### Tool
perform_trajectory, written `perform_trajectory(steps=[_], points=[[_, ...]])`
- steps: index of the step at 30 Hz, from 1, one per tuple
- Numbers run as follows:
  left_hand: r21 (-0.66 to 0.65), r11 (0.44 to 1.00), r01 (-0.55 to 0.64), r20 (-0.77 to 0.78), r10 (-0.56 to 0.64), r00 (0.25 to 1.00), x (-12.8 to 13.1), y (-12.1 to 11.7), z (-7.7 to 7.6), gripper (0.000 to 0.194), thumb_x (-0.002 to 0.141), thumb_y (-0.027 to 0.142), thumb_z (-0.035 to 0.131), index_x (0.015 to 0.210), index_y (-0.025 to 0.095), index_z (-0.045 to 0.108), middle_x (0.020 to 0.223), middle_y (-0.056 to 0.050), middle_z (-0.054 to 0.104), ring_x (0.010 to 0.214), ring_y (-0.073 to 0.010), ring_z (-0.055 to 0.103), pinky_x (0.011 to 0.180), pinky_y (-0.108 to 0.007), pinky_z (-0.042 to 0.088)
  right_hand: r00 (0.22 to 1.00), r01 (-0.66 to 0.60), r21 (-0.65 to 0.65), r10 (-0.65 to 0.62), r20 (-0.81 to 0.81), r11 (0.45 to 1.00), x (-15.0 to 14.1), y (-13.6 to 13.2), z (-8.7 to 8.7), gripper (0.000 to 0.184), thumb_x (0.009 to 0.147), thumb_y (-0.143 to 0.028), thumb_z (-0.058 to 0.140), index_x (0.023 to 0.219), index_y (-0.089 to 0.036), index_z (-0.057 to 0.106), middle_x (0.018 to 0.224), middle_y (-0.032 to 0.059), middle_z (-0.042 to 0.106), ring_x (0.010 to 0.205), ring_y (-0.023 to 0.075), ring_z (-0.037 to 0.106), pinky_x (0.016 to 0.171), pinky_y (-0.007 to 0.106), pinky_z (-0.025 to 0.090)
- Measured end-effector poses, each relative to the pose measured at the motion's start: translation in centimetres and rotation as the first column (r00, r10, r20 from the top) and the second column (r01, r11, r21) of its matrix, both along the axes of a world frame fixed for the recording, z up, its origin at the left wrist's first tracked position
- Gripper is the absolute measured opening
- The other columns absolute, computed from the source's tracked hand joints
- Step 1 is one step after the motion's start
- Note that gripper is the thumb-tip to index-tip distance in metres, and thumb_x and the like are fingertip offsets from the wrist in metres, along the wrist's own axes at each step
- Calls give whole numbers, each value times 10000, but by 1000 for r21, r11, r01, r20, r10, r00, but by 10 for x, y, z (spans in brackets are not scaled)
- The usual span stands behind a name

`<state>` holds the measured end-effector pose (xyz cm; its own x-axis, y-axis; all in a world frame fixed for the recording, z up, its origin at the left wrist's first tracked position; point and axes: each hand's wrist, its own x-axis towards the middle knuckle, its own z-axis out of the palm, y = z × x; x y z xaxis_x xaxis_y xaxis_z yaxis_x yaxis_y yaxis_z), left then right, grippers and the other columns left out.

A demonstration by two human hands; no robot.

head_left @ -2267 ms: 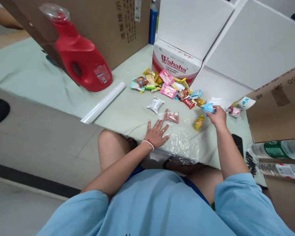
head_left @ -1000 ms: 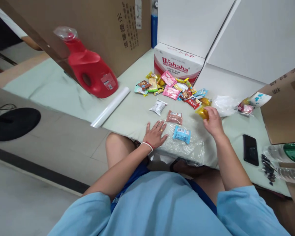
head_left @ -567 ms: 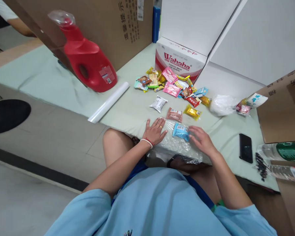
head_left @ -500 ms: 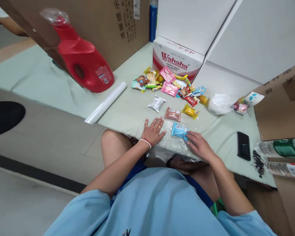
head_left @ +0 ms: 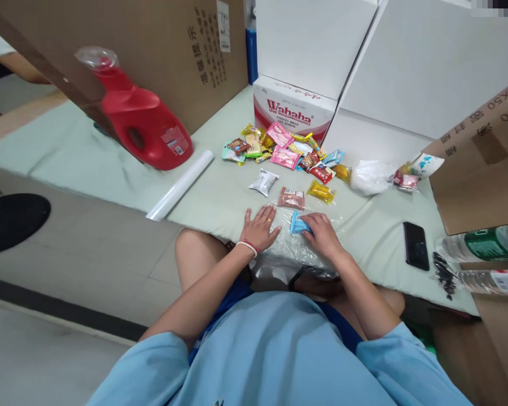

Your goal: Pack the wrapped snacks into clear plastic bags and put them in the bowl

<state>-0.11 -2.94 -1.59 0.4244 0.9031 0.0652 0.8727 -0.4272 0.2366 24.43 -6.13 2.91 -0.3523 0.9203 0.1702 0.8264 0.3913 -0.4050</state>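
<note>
My left hand [head_left: 259, 230] lies flat with its fingers spread, pressing the left side of a clear plastic sheet [head_left: 285, 242] at the table's front edge. Over the sheet, my right hand [head_left: 323, 235] has its fingers curled around a small blue snack packet [head_left: 297, 222], hiding its right part. Just beyond the sheet lie a brown snack packet [head_left: 291, 198], a yellow snack packet [head_left: 322, 192] and a white-grey snack packet [head_left: 263, 182]. Farther back is a pile of colourful snack packets [head_left: 284, 157].
A white roll [head_left: 180, 186] and a red jug [head_left: 146, 124] stand to the left. Behind the pile is a Wahaba-style carton [head_left: 294, 110]. To the right are a white plastic bag [head_left: 370, 177], a black phone [head_left: 416, 246] and plastic bottles [head_left: 486, 245].
My right hand has moved left over the blue snack packet, and its fingers have closed around it. My left hand stays on the sheet. The camera view has shifted slightly.
</note>
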Motion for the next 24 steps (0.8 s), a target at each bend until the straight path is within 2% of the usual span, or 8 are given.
perform_trajectory(steps=[4, 7, 11, 13, 16, 19, 21, 24], points=[[-7, 1000, -1, -19, 0, 1000, 0, 1, 2, 655, 1026, 515, 326, 1615, 228, 324, 1682, -110, 296, 1563, -280, 281, 1252, -654, 94, 993, -83, 50, 87, -75, 995, -1, -3, 2, 424, 971, -295, 583, 1393, -256, 601, 1332, 121, 622, 1271, 324, 497, 1103, 532, 427], [-26, 999, 27, -41, -28, 999, -5, 5, 3, 655, 1025, 521, 334, 1615, 237, 324, 1681, -111, 301, 1561, -295, 284, 1242, -675, 97, 996, -84, -8, 84, -40, 996, 4, -5, -6, 418, 973, -278, 576, 1388, -248, 609, 1352, 123, 620, 1272, 323, 505, 1097, 537, 434], [-46, 992, 122, -63, -124, 990, -17, 14, 4, 646, 1022, 523, 358, 1614, 268, 320, 1673, -97, 330, 1555, -310, 295, 1232, -701, 74, 997, -64, -66, 62, -36, 996, 12, -9, -16, 444, 988, -310, 566, 1429, -254, 582, 1395, 125, 605, 1271, 309, 522, 1091, 530, 448], [-34, 988, 152, -56, -154, 987, -21, 16, 3, 649, 1023, 524, 363, 1617, 268, 310, 1675, -96, 326, 1557, -304, 293, 1237, -695, 50, 997, -78, -79, 75, -33, 994, 13, -10, -13, 448, 991, -347, 568, 1431, -262, 582, 1401, 130, 603, 1280, 314, 525, 1090, 542, 449], [-14, 987, 157, -32, -157, 987, -24, 16, 3, 650, 1026, 519, 362, 1620, 260, 304, 1675, -97, 323, 1559, -291, 289, 1249, -673, 31, 993, -104, -61, 100, -57, 993, 15, -1, 2, 417, 1006, -412, 543, 1386, -257, 618, 1431, 134, 589, 1307, 314, 524, 1094, 532, 452], [-5, 987, 158, -9, -158, 987, -23, 14, 3, 634, 1030, 510, 362, 1612, 261, 322, 1672, -90, 331, 1558, -278, 293, 1257, -654, 25, 996, -34, 35, 36, -76, 999, 24, 31, 18, 384, 1029, -407, 476, 1318, -228, 655, 1373, 127, 636, 1284, 296, 549, 1111, 494, 441], [-5, 987, 161, 0, -161, 987, -23, 14, 4, 635, 1028, 517, 369, 1608, 261, 334, 1669, -87, 340, 1557, -281, 297, 1260, -652, 34, 996, 81, 69, -79, -32, 994, 34, 68, 23, 382, 1020, -361, 457, 1289, -190, 666, 1296, 139, 678, 1226, 304, 580, 1101, 485, 437], [-12, 987, 158, 4, -158, 987, -24, 15, 3, 644, 1019, 530, 386, 1605, 264, 349, 1661, -87, 361, 1553, -301, 302, 1261, -652, 54, 964, 249, 32, -251, 93, 968, 47, 134, 22, 409, 961, -268, 462, 1292, -132, 660, 1267, 180, 685, 1174, 339, 597, 1062, 486, 442]])
